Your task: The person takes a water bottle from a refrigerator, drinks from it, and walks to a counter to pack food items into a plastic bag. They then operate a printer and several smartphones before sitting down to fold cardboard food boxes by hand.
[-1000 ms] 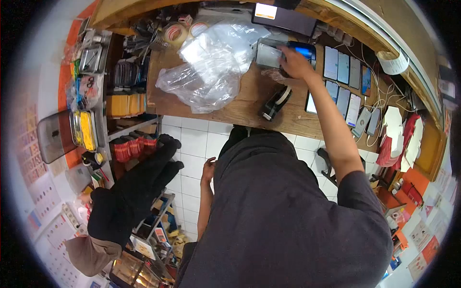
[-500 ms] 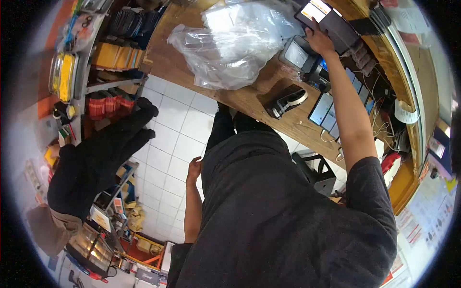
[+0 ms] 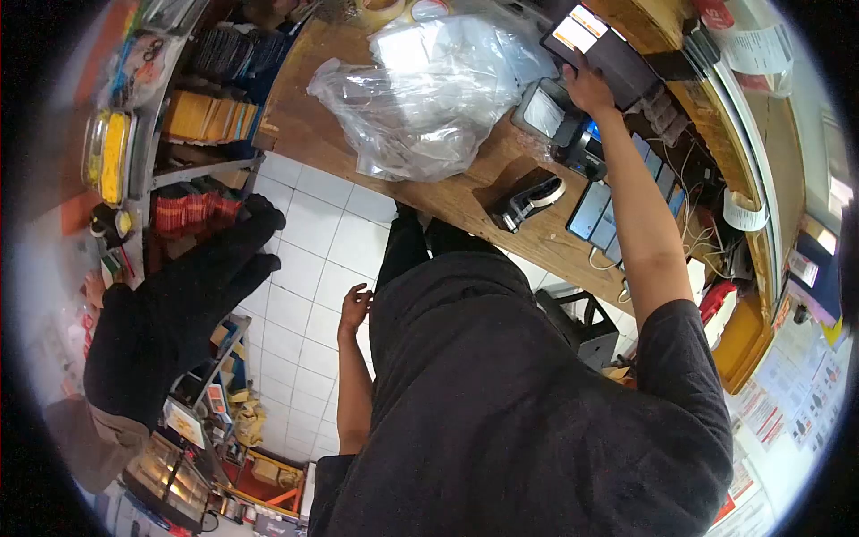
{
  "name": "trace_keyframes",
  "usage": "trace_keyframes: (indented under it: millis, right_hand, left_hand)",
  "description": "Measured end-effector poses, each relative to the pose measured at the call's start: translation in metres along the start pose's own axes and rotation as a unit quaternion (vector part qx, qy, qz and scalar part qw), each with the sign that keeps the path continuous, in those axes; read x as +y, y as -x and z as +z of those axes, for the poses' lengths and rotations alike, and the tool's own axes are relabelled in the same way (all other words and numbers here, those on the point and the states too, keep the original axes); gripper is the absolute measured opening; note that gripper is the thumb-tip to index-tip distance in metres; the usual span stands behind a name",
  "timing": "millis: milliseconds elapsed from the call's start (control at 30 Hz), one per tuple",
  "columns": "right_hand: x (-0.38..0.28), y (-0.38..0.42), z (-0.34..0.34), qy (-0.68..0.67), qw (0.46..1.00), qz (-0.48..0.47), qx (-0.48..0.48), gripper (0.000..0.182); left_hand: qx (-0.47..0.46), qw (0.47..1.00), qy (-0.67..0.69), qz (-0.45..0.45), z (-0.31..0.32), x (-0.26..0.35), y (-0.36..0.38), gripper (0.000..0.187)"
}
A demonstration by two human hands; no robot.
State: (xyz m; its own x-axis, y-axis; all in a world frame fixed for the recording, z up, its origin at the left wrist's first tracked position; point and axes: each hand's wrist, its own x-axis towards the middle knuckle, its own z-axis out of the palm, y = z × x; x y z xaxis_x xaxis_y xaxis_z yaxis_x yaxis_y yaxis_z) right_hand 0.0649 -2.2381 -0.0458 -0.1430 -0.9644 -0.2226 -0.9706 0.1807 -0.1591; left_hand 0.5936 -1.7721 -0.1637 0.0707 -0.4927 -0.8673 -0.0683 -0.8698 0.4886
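Now, hands apart: left hand [image 3: 356, 307] hanging loose, right hand [image 3: 591, 91] at the tablet [image 3: 617, 64] by the counter's [image 3: 291, 125] far edge, finger extended, likely for tapping.

Head-worn view — forward, steeply down.
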Motion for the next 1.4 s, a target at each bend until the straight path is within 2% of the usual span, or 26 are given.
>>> trace_keyframes:
  millis: [33,133,200,233,267,367,467,500,567,600,667,700,733,800,833,900,933,1000,1133,1167,1200,1233,1300,1333,1367,1400]
  right_hand:
    - [-0.002,0.004,-0.001,-0.037,0.998,-0.034,0.035,0.064]
    - [-0.031,0.041,-0.013,-0.081,0.987,-0.105,0.089,0.053]
    - [-0.063,0.090,-0.028,-0.202,0.967,-0.119,0.102,0.032]
    - [-0.085,0.122,-0.046,-0.244,0.961,-0.103,0.076,0.026]
    - [-0.088,0.147,-0.041,-0.234,0.956,-0.130,0.121,0.021]
    - [-0.087,0.216,-0.044,-0.332,0.926,-0.050,0.170,0.017]
    - [-0.025,0.249,0.000,-0.339,0.904,0.066,0.250,0.013]
    - [0.004,0.258,0.013,-0.304,0.921,0.116,0.214,0.017]
    - [0.054,0.275,0.042,-0.272,0.929,0.173,0.182,0.023]
    - [0.074,0.282,0.058,-0.229,0.946,0.177,0.143,0.031]
    - [0.094,0.293,0.072,-0.177,0.964,0.193,0.048,0.056]
    - [0.098,0.300,0.078,-0.147,0.964,0.220,0.000,0.056]
    - [0.097,0.309,0.075,-0.158,0.963,0.219,-0.009,0.054]
    - [0.098,0.330,0.082,-0.173,0.960,0.218,-0.015,0.052]
    - [0.108,0.339,0.100,-0.156,0.970,0.187,-0.004,0.049]
    - [0.110,0.347,0.106,-0.140,0.978,0.151,0.009,0.047]
    - [0.105,0.347,0.094,-0.179,0.971,0.154,0.029,0.044]
    - [0.093,0.340,0.072,-0.222,0.961,0.154,0.049,0.041]
    - [0.084,0.309,0.067,-0.237,0.947,0.211,0.042,0.039]
    - [0.084,0.300,0.071,-0.239,0.945,0.216,0.052,0.038]
    - [0.077,0.288,0.068,-0.300,0.933,0.188,0.062,0.043]
    - [0.046,0.280,0.034,-0.342,0.922,0.081,0.163,0.044]
    - [-0.031,0.267,-0.043,-0.441,0.888,0.046,0.121,0.031]
    - [-0.064,0.256,-0.050,-0.427,0.871,-0.086,0.226,0.028]
    - [-0.090,0.247,-0.056,-0.407,0.893,-0.139,0.133,0.026]
    - [-0.118,0.235,-0.045,-0.376,0.898,-0.191,0.123,0.026]
  left_hand:
    - [0.006,0.999,-0.030,0.012,-0.005,0.009,-0.005,0.044]
    - [0.042,0.987,-0.013,0.155,-0.028,0.060,-0.033,0.043]
    - [0.084,0.962,-0.062,0.252,-0.027,0.150,-0.031,0.038]
    - [0.101,0.943,-0.090,0.304,-0.036,0.183,-0.044,0.046]
    - [0.125,0.934,-0.050,0.331,-0.021,0.236,-0.034,0.051]
    - [0.184,0.908,-0.038,0.375,0.017,0.374,0.005,0.066]
    - [0.153,0.909,-0.100,0.374,0.034,0.445,-0.004,0.067]
    - [0.147,0.906,-0.105,0.382,0.040,0.460,-0.003,0.067]
    - [0.061,0.932,-0.171,0.314,0.057,0.484,-0.003,0.065]
    - [0.143,0.883,-0.266,0.359,0.044,0.478,-0.053,0.061]
    - [0.097,0.871,-0.259,0.406,0.002,0.453,-0.141,0.055]
    - [0.054,0.859,-0.246,0.446,-0.002,0.453,-0.160,0.050]
    - [0.049,0.855,-0.252,0.451,0.020,0.464,-0.129,0.050]
    - [0.180,0.915,-0.276,0.233,0.071,0.477,-0.025,0.033]
    - [0.181,0.913,-0.277,0.237,0.062,0.467,-0.032,0.033]
    - [0.186,0.820,-0.404,0.359,0.036,0.434,-0.067,0.024]
    - [0.189,0.819,-0.404,0.361,0.037,0.425,-0.062,0.024]
    - [0.091,0.848,-0.222,0.472,0.041,0.405,-0.052,0.024]
    - [-0.003,0.839,-0.219,0.498,0.041,0.384,-0.025,0.017]
    - [-0.057,0.850,-0.301,0.428,0.040,0.386,-0.012,0.017]
    - [-0.109,0.848,-0.379,0.354,0.042,0.389,-0.001,0.017]
    - [-0.107,0.844,-0.380,0.363,0.047,0.387,0.002,0.017]
    - [-0.083,0.844,-0.382,0.367,0.057,0.378,0.010,0.016]
    - [-0.085,0.839,-0.389,0.371,0.069,0.378,0.020,0.016]
    - [-0.064,0.846,-0.354,0.394,0.085,0.380,0.037,0.015]
    - [-0.041,0.852,-0.316,0.416,0.099,0.383,0.053,0.015]
